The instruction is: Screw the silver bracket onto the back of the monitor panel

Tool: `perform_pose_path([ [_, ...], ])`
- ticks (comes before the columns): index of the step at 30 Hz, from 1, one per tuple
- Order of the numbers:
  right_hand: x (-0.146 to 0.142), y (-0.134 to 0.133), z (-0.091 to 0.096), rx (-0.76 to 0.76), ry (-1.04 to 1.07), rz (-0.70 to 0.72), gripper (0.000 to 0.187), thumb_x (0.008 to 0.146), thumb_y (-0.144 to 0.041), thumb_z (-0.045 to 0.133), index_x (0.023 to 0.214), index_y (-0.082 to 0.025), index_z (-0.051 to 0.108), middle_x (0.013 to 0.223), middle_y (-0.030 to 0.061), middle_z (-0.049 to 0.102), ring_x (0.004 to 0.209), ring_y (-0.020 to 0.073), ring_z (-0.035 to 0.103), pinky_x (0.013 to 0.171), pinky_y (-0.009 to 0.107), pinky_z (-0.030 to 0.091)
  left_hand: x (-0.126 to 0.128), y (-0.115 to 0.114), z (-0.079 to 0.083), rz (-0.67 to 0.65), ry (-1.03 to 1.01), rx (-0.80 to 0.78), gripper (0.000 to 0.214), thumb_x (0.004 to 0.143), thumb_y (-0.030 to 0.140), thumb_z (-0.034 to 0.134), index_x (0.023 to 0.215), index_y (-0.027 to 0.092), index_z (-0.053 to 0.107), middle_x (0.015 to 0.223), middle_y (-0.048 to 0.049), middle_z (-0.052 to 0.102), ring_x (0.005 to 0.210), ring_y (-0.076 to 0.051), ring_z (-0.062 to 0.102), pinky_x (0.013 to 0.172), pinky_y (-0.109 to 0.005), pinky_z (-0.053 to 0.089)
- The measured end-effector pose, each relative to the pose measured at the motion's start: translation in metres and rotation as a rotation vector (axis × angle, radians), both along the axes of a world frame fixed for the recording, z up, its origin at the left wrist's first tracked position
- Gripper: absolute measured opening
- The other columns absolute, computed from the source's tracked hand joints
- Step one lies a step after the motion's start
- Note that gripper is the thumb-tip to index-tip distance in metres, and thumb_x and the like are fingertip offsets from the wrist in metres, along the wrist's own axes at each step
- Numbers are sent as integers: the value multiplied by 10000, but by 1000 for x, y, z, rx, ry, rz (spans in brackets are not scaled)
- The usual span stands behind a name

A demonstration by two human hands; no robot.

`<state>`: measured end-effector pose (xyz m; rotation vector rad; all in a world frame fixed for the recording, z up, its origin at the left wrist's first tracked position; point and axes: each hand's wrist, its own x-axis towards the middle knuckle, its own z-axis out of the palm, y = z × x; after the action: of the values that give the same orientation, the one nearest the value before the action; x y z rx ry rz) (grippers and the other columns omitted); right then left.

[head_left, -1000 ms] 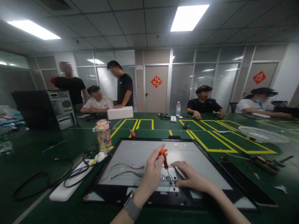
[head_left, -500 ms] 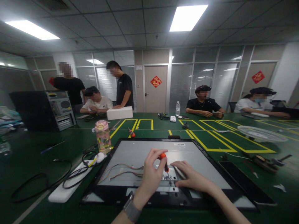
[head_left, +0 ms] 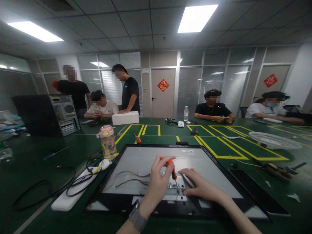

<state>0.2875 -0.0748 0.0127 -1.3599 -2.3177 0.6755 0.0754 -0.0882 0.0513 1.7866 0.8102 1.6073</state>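
Observation:
In the head view, a flat display panel (head_left: 214, 175) with a grey metal back and black frame lies on the green table before me. My left hand (head_left: 159, 182), wearing a watch, grips an orange and black screwdriver (head_left: 173, 172) by its handle. The screwdriver leans slightly, its tip down at a small metal bracket (head_left: 180, 197) near the panel's lower middle. My right hand (head_left: 198, 185) rests on the panel just right of the bracket, fingers spread and stretched out. Thin wires (head_left: 131, 180) lie across the panel to the left of my left hand.
Left of the panel are a white power strip (head_left: 70, 196) with black cables and a pink-lidded bottle (head_left: 108, 143). A computer case (head_left: 46, 113) stands at the far left. To the right lies a dark phone-like slab (head_left: 258, 191). Several people sit or stand across the table.
The screwdriver has tilted a little, its tip shifting slightly right. My hands have barely moved.

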Motion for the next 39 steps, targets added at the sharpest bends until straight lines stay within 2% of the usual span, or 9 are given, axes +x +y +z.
perform_pose_path([
  [3, -1, 0, 1, 6, -12, 9, 631, 726, -391, 693, 1306, -240, 496, 1344, 66, 512, 1241, 294, 404, 1087, 415, 292, -1, -1, 4, -89, -40, -85, 304, 910, 322, 473, 1083, 179, 678, 1107, -102, 651, 1015, -209, 616, 902, -342, 473],
  [7, -2, -1, 5, 2, -19, 5, 630, 723, -382, 694, 1308, -249, 498, 1348, 63, 514, 1243, 301, 407, 1093, 430, 278, 0, 1, 4, -170, -133, -181, 325, 883, 354, 520, 1103, 165, 665, 1088, -120, 682, 942, -221, 660, 857, -360, 504],
  [12, -2, -2, 5, 0, -15, 0, 638, 717, -390, 700, 1307, -252, 500, 1342, 62, 516, 1239, 302, 404, 1069, 414, 318, 0, 3, 2, -53, -55, -45, 180, 821, 275, 601, 891, 165, 724, 876, -61, 634, 802, -169, 626, 742, -284, 506],
  [16, -1, -1, 3, -7, -10, 3, 659, 713, -395, 706, 1313, -221, 497, 1345, 77, 511, 1235, 302, 400, 1065, 397, 322, -3, 1, 5, -136, -14, -58, 283, 898, 251, 475, 1078, 174, 679, 1029, -91, 651, 955, -186, 613, 865, -322, 481],
  [19, -1, 0, 2, -2, -10, 9, 658, 716, -396, 704, 1314, -220, 495, 1340, 79, 513, 1226, 299, 405, 1059, 402, 328, -4, 1, 5, -168, 12, -50, 301, 908, 248, 460, 1130, 176, 649, 1032, -97, 658, 933, -184, 622, 852, -327, 486],
  [24, 0, 0, 1, -3, -11, 4, 672, 714, -384, 705, 1324, -207, 485, 1351, 83, 502, 1236, 297, 397, 1064, 400, 322, -3, 1, 3, 15, 86, 100, 139, 812, 222, 610, 893, 181, 715, 825, -37, 595, 779, -153, 578, 768, -283, 471],
  [29, 0, 0, 2, 7, -22, 11, 651, 729, -425, 693, 1319, -239, 491, 1350, 69, 505, 1238, 302, 401, 1067, 418, 320, -5, -2, 6, -72, 98, 76, 289, 921, 251, 445, 1069, 185, 684, 964, -81, 631, 895, -178, 589, 828, -310, 461],
  [35, -1, 0, 2, 3, -23, 7, 652, 726, -444, 693, 1315, -248, 494, 1345, 67, 508, 1235, 306, 402, 1064, 420, 323, -4, -2, 6, 32, 56, 56, 146, 823, 256, 601, 873, 189, 722, 826, -31, 573, 772, -157, 569, 771, -288, 470],
  [39, 0, 1, 1, 14, -20, 14, 665, 727, -461, 690, 1320, -235, 490, 1344, 80, 511, 1231, 307, 410, 1066, 422, 317, -4, -2, 7, -64, 14, -18, 299, 912, 282, 451, 1066, 177, 685, 1027, -88, 634, 955, -198, 598, 868, -332, 461],
])
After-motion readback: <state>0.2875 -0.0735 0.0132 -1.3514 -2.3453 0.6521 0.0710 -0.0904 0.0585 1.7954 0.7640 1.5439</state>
